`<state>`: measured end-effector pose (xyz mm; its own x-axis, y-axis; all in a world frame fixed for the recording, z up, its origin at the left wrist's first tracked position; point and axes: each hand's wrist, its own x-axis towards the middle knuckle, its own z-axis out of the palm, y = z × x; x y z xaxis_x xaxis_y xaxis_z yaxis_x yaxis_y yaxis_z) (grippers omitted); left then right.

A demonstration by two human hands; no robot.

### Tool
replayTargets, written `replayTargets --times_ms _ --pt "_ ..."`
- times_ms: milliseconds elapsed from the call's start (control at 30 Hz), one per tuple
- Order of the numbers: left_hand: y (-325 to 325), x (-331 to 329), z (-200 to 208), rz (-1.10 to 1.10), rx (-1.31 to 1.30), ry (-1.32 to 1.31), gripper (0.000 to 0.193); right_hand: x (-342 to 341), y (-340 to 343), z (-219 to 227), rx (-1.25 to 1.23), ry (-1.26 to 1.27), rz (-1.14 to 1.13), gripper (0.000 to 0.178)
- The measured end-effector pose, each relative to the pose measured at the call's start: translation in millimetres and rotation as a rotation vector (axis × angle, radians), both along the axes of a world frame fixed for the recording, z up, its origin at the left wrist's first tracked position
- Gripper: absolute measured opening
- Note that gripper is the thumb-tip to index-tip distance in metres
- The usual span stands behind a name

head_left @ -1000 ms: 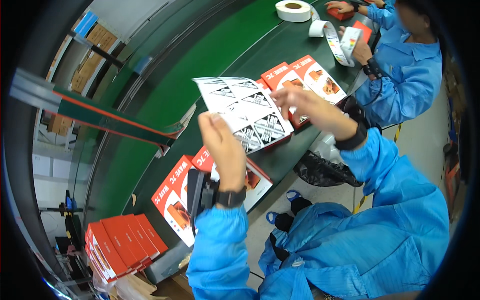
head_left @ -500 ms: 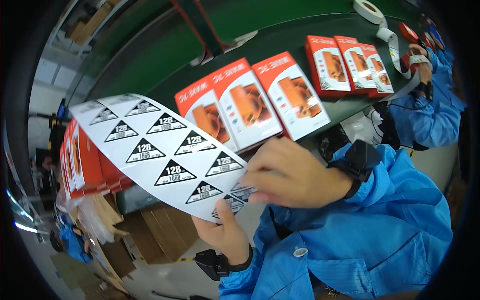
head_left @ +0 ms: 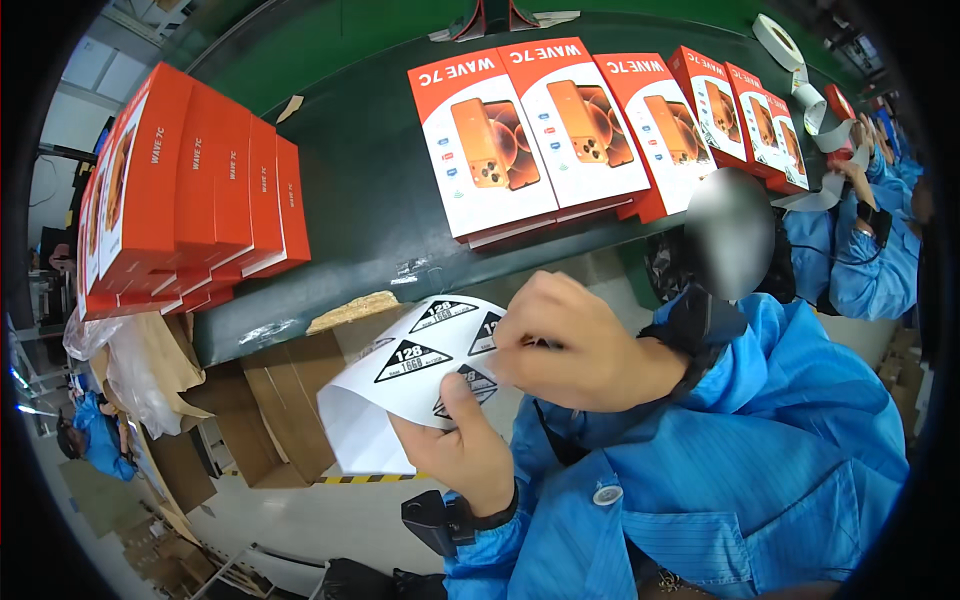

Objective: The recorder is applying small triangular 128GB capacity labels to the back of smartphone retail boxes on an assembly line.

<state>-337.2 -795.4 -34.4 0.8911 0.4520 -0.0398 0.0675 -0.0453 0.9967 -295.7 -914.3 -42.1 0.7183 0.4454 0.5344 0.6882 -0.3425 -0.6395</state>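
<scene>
My left hand point(head_left: 465, 455) holds a white sheet of stickers point(head_left: 365, 425) at its lower right, thumb on top and fingers beneath. The sheet curls over on itself at the left, and black triangular stickers point(head_left: 412, 362) show on its face. At the sheet's right edge is my right hand point(head_left: 585, 345), its fingers closed in a pinch. A small dark bit shows under those fingers; it looks like the edge of a sticker, mostly hidden by the hand. Beyond the hands, red and white phone boxes point(head_left: 490, 150) lie in a row on the dark green table point(head_left: 350, 180).
Stacked red phone boxes point(head_left: 200, 180) stand at the table's left end. Below are an open cardboard box point(head_left: 290, 410) and clear plastic wrap point(head_left: 125, 360). A white label roll point(head_left: 778, 42) lies far right, near a co-worker's hands point(head_left: 855, 180). A blurred grey oval point(head_left: 730, 235) covers part of the right side.
The sheet, stretched far to the left before, is now curled up close to my left hand. My right hand has risen slightly. The view has shifted, showing the left stack more fully.
</scene>
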Motion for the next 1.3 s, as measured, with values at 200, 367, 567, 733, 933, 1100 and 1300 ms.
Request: replayTargets --times_ms 200,367,567,733,933,1100,1300 --pt "33.6 3.7 -38.1 0.051 -0.08 0.011 0.029 49.5 -19.0 8.8 0.417 0.787 0.099 0.009" --pt "35.0 -1.9 -63.3 -0.058 -0.232 0.074 0.032 113.6 -16.0 -15.5 -0.024 0.603 0.168 0.011" --pt "38.6 -2.0 -75.6 -0.026 -0.352 0.157 0.03 121.3 -14.0 -24.9 -0.224 0.699 0.202 0.009" --pt "41.7 1.4 -82.5 0.013 -0.404 0.228 0.028 123.1 -13.1 -28.6 -0.213 0.69 0.191 0.009" --pt "42.3 2.8 -86.5 0.006 -0.402 0.24 0.029 121.9 -10.1 -28.2 -0.188 0.675 0.157 0.01" --pt "43.1 3.2 -88.7 -0.019 -0.42 0.23 0.029 121.3 -10.6 -28.5 -0.16 0.655 0.134 0.011" --pt "43.8 4.7 -89.9 -0.034 -0.411 0.224 0.028 121.9 -11.6 -31.0 -0.226 0.595 0.159 0.008"
